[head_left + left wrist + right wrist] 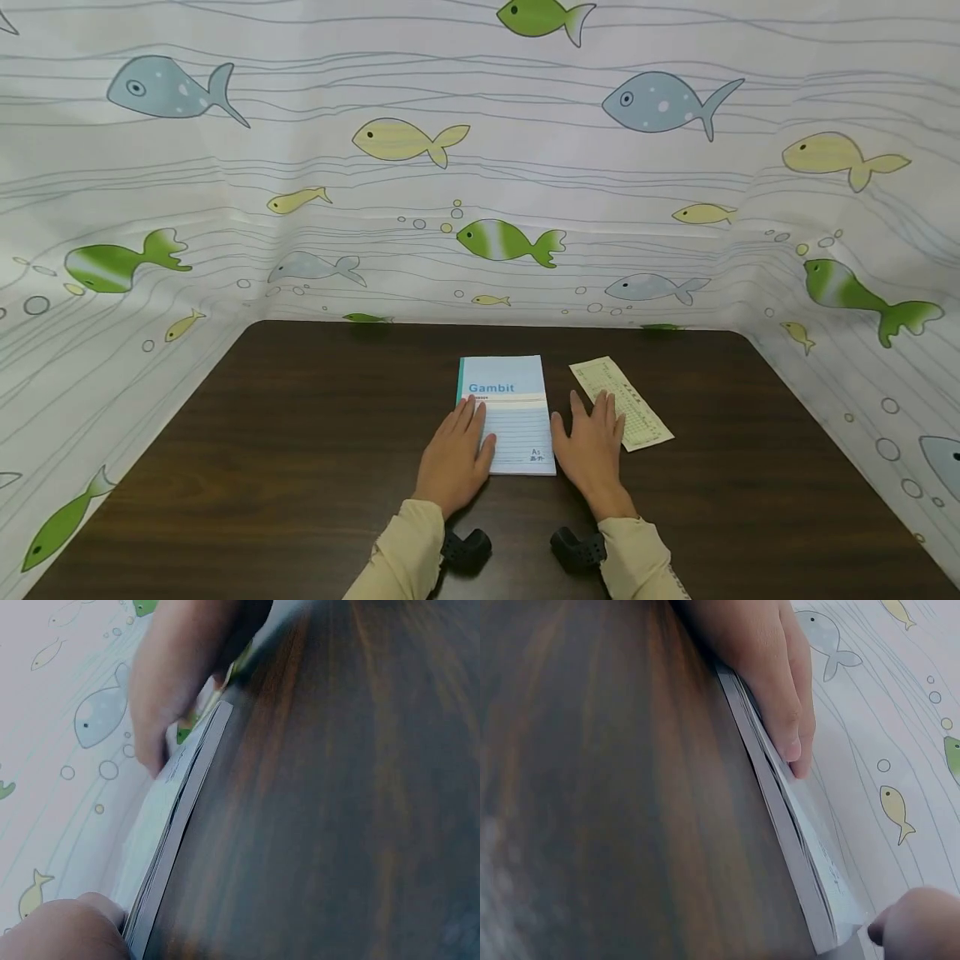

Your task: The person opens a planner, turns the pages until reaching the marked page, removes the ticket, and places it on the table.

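Observation:
A pale blue and white notebook with "Gambit" on its cover (517, 425) lies flat on the dark table. My left hand (453, 458) rests over its left side with straight fingers. On the other side, my right hand (592, 446) lies beside the notebook's right edge, its thumb close to that edge. The fingers of this hand reach the left border of a yellowish printed slip of paper (641, 417), which lies at a slant. Both wrist views show the notebook's near edge (184, 802) with its pages slightly parted; the right thumb (922, 930) is at a corner.
The dark wooden table (300, 433) extends to both sides. A white sheet with printed fish (405, 67) stands around the back and sides of it. Black wrist devices (467, 552) sit under both sleeves.

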Tool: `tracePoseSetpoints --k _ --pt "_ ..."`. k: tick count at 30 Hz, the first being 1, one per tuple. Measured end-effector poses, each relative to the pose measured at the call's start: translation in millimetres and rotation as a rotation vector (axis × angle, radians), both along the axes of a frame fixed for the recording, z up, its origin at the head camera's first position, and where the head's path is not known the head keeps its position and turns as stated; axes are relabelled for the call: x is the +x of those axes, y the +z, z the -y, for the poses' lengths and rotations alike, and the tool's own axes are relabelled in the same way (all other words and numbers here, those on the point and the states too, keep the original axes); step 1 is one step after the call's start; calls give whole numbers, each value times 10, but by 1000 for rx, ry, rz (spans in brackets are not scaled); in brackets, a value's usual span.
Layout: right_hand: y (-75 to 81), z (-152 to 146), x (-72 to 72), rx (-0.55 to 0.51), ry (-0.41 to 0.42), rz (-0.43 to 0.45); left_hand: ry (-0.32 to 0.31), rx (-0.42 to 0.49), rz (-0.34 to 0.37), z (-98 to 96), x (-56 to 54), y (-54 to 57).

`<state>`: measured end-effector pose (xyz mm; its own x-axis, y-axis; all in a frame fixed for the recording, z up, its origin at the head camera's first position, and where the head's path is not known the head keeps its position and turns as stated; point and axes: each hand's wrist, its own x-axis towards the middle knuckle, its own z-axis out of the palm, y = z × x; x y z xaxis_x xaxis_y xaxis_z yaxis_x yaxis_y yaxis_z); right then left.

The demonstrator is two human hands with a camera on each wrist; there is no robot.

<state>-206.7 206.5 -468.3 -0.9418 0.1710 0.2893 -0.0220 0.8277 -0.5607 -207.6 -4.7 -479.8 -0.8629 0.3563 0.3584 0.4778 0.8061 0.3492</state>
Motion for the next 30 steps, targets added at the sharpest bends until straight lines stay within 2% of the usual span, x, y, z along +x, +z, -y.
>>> tracePoseSetpoints --k 3,6,13,21,24,26,30 --pt "12 -17 9 -5 -34 94 -11 8 -4 -10 1 -1" --pt "13 -20 11 -13 -47 135 -22 14 0 -16 16 3" --pt "9 49 -8 -35 -53 153 2 -4 16 6 39 -15" --pt "21 187 -68 -56 -59 141 18 -5 15 49 1 -47" --pt "19 254 -37 -43 -17 87 0 5 56 49 5 -63" --pt "33 299 -7 -13 40 35 -10 1 76 52 8 -54" --pt "137 343 69 99 177 -6 -20 -44 69 70 19 92"
